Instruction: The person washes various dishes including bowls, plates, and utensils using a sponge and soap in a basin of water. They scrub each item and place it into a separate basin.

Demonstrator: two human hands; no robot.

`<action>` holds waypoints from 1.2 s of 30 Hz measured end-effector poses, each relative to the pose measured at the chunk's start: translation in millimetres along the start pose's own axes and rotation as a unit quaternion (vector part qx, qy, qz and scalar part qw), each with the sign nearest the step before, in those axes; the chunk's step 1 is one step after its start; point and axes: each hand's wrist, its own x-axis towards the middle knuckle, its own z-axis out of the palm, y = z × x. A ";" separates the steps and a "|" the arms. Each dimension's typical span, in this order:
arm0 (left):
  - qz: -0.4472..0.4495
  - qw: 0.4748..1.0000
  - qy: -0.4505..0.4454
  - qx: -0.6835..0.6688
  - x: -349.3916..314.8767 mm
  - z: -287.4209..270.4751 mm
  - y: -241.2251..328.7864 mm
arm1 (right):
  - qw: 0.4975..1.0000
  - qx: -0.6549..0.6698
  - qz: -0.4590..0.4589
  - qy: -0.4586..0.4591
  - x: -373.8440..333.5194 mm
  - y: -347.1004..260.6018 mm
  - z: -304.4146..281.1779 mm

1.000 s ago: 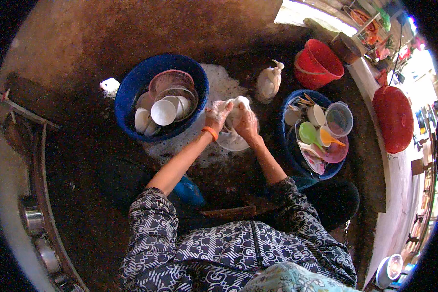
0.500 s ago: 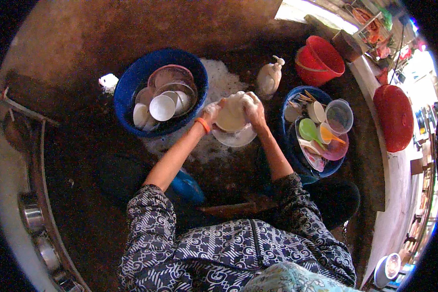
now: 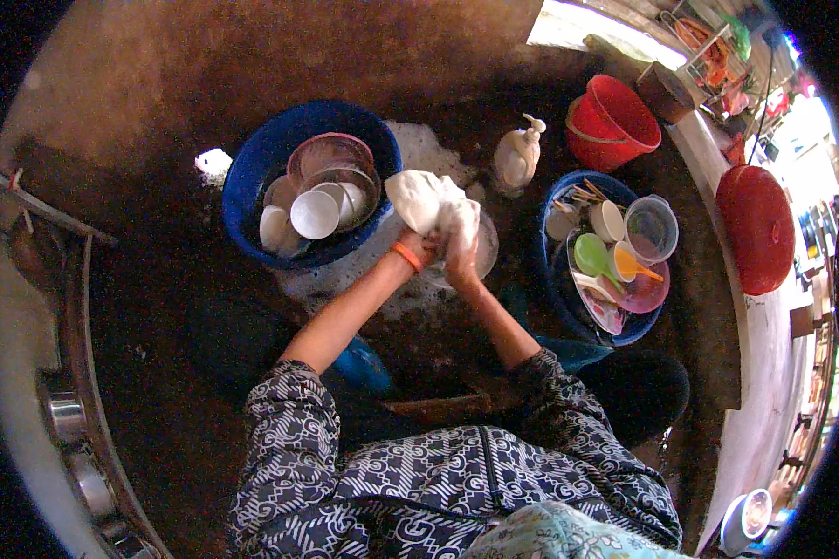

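My left hand (image 3: 418,246) grips a pale, foam-coated bowl (image 3: 410,198) that is now tipped on its side. Pressed against that bowl, my right hand (image 3: 462,250) is closed and thick with white suds; whatever its fingers hold is hidden in foam. Partly under my hands, a clear round dish (image 3: 487,244) rests on the sudsy floor. To the left, a blue tub (image 3: 238,200) contains white bowls (image 3: 315,214) and a pinkish strainer-like dish (image 3: 331,149). On the right, another blue tub (image 3: 545,270) bears cups, chopsticks, a green ladle (image 3: 591,252) and an orange spoon (image 3: 645,268).
A white pump bottle (image 3: 516,158) stands beyond my hands. Red buckets (image 3: 615,121) sit at the far right, near a low ledge (image 3: 764,373) with a red rounded container (image 3: 757,228) on it. Metal pots (image 3: 67,416) line the left side.
My hands have moved a little left with the bowl. It has been turned from facing upward toward me to tilted sideways, and my right hand has shifted round its side.
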 end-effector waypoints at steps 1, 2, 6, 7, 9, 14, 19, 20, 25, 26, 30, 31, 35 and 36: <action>0.047 0.997 -0.008 0.053 1.2 -2.6 -3.2 | 0.998 -0.016 -0.037 0.041 -8.5 -3.6 5.6; 0.093 0.990 -0.016 0.106 3.5 -3.8 -7.3 | 0.978 -0.081 -0.190 0.006 -18.2 -7.3 9.1; -0.049 0.949 -0.020 -0.310 -2.4 -9.7 -29.0 | 0.941 -0.186 -0.282 -0.021 -25.6 -31.3 13.2; -0.022 0.985 -0.007 -0.170 -4.5 -11.0 -34.3 | 0.926 -0.210 -0.311 -0.027 -23.1 -37.7 11.4; 0.034 0.993 0.021 0.113 -8.3 -11.3 -40.7 | 0.887 -0.243 -0.391 -0.026 -15.9 -48.3 7.6; -0.010 0.999 -0.019 0.037 -12.2 -16.8 -18.1 | 0.984 -0.095 -0.142 -0.038 0.1 -59.7 -0.7; 0.169 0.955 -0.005 0.242 -4.5 -33.1 18.9 | 0.915 -0.279 -0.282 -0.068 19.6 -53.2 -7.5; 0.172 0.957 0.004 0.233 -2.8 -32.8 21.7 | 0.968 -0.126 -0.207 -0.073 20.8 -49.7 -7.0; 0.075 0.990 0.067 0.099 4.4 -30.1 11.1 | 0.979 0.149 -0.002 -0.141 18.0 -34.7 -5.6; 0.062 0.992 0.078 0.081 6.5 -32.0 7.5 | 0.977 0.154 0.027 -0.145 15.5 -33.0 -6.0; 0.017 0.991 0.132 0.019 8.5 -37.6 -4.8 | 0.989 0.089 -0.070 -0.097 5.7 -29.5 -2.1; 0.006 0.989 0.145 -0.007 8.7 -39.0 -7.3 | 0.991 0.072 -0.067 -0.090 3.0 -29.5 -1.1; -0.053 0.963 0.222 -0.143 9.4 -45.4 -14.9 | 0.988 -0.044 -0.140 -0.051 -4.9 -32.1 3.3; -0.021 0.972 0.232 0.024 7.2 -48.3 -15.5 | 0.980 -0.085 -0.175 -0.051 -5.6 -33.7 3.5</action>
